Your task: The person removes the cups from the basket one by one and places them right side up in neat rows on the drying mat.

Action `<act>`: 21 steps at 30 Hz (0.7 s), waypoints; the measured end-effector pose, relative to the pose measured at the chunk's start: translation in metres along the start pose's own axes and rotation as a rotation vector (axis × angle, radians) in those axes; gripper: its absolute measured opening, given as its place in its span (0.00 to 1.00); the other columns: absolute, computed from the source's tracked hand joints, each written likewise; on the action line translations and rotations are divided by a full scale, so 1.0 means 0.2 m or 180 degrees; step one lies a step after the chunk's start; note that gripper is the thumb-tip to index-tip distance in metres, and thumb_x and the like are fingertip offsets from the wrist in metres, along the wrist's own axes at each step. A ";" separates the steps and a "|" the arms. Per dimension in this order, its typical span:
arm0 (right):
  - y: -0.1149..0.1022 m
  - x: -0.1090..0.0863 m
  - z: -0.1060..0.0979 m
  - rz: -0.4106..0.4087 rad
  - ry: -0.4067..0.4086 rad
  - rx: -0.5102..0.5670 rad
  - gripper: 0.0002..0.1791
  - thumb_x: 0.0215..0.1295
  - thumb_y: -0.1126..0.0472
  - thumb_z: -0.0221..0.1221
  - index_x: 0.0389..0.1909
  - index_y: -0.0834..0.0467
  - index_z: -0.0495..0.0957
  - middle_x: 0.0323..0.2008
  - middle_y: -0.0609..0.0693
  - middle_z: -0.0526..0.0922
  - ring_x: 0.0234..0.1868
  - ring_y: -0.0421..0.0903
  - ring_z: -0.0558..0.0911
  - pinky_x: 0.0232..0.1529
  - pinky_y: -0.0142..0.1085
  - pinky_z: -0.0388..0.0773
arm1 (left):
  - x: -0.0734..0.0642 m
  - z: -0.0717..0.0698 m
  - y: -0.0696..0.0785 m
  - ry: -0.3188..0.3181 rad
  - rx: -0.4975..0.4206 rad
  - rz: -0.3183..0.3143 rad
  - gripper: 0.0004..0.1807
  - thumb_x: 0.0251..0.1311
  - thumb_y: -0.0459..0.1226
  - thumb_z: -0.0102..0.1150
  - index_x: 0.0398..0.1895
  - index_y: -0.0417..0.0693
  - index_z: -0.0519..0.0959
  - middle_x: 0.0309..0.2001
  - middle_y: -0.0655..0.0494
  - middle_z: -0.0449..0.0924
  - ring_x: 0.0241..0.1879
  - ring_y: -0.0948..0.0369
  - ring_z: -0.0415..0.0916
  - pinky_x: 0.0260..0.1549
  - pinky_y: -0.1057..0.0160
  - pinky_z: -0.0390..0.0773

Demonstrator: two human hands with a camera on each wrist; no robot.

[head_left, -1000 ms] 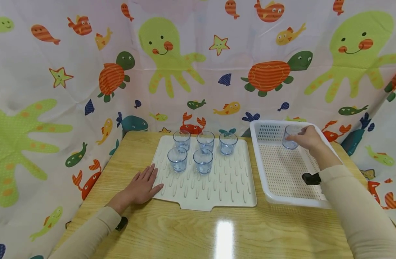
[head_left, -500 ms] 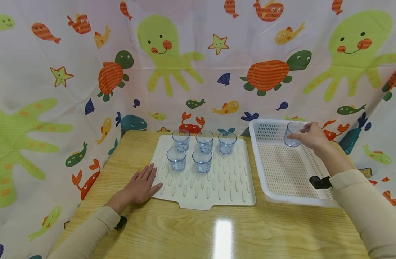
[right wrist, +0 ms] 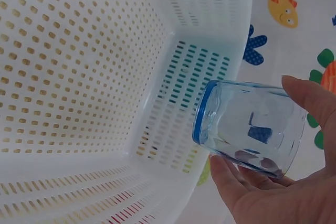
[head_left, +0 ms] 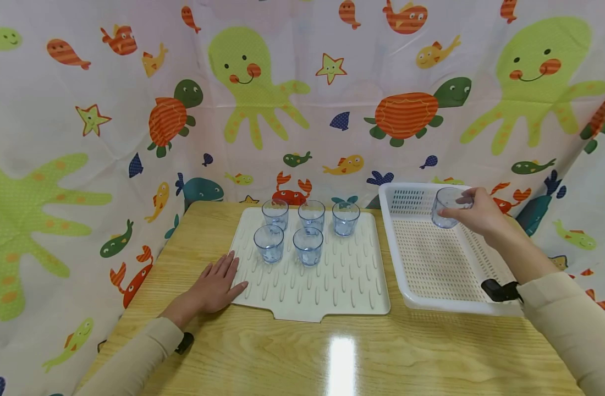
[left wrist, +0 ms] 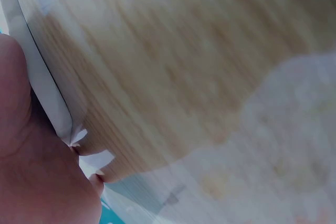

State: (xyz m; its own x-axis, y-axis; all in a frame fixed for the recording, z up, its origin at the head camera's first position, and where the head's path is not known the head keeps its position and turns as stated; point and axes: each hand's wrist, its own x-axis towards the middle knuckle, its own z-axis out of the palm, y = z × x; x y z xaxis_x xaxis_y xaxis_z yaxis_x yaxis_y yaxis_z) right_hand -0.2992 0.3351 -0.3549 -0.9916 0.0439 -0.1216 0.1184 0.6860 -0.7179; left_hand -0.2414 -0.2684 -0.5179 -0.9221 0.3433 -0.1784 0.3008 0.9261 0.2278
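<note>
My right hand (head_left: 483, 212) grips a clear bluish drinking glass (head_left: 444, 209) at the back of a white perforated plastic basket (head_left: 406, 275). In the right wrist view the thumb and fingers lie on opposite sides of the glass (right wrist: 247, 127), near the basket's slotted end wall (right wrist: 184, 77); whether it touches the basket floor I cannot tell. Flat on the left edge of a cream ridged draining tray (head_left: 342, 291) rests my left hand (head_left: 213, 289), fingers straight. Several matching glasses (head_left: 308, 250) stand on the tray in two rows.
The wooden table (head_left: 253, 357) carries the tray on the left and the basket on the right, with a narrow gap between them. A curtain (head_left: 302, 110) printed with sea animals closes off the back and both sides.
My right hand has shifted slightly, keeping the glass over the back of the basket, while its forearm has swung to the right. The left hand and the glasses on the tray stay put.
</note>
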 end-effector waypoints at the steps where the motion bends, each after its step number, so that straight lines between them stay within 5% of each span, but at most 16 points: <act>1: 0.00 -0.01 0.00 -0.0018 -0.0013 -0.0005 0.58 0.68 0.43 0.66 0.75 0.75 0.39 0.69 0.77 0.56 0.66 0.73 0.62 0.65 0.67 0.66 | 0.00 0.00 0.00 0.0000 0.0000 0.0000 0.47 0.76 0.62 0.40 0.82 0.38 0.46 0.83 0.41 0.37 0.81 0.42 0.37 0.73 0.33 0.43; 21: -0.03 -0.19 0.05 -0.0363 -0.0039 -0.0081 0.53 0.69 0.46 0.66 0.74 0.72 0.45 0.69 0.75 0.60 0.64 0.71 0.68 0.57 0.60 0.75 | 0.00 -0.01 0.00 -0.0033 -0.0007 -0.0004 0.48 0.76 0.63 0.38 0.82 0.37 0.45 0.83 0.40 0.36 0.81 0.42 0.36 0.73 0.33 0.42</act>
State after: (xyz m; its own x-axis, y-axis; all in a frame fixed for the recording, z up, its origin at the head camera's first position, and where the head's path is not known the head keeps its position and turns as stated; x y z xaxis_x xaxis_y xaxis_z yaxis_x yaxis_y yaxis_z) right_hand -0.2622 0.3218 -0.3519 -0.9978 -0.0443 -0.0486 0.0033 0.7042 -0.7100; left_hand -0.2414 -0.2692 -0.5160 -0.9200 0.3437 -0.1886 0.2989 0.9262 0.2297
